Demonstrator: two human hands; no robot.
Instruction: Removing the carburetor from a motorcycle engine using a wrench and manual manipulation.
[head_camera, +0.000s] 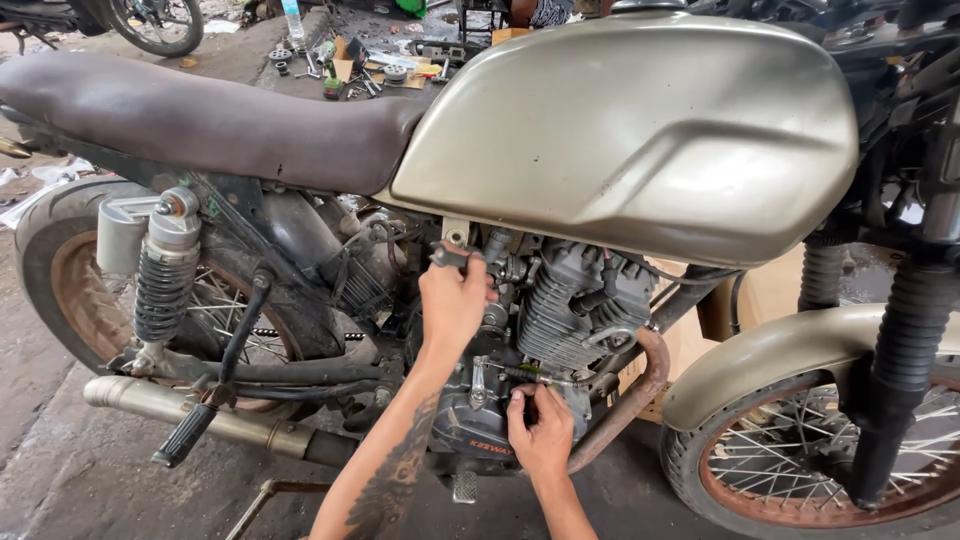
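A motorcycle stands side-on, with a brown seat (200, 120) and a dull gold fuel tank (640, 130). My left hand (452, 300), on a tattooed forearm, reaches up under the tank and closes around a dark part (447, 256) beside the carburettor. Lower down, my right hand (540, 430) sits against the engine case (470, 435). Its fingers pinch a thin screwdriver-like tool (535, 374) that lies almost level and points right, toward the finned cylinder (570, 310).
A rusty exhaust pipe (640, 385) curves down in front of the engine. The rear shock (165, 270), kick lever (215, 385) and muffler (190, 412) are to the left, the front wheel (800, 450) and fork (900, 360) to the right. Loose parts and tools (370, 70) lie on the ground behind.
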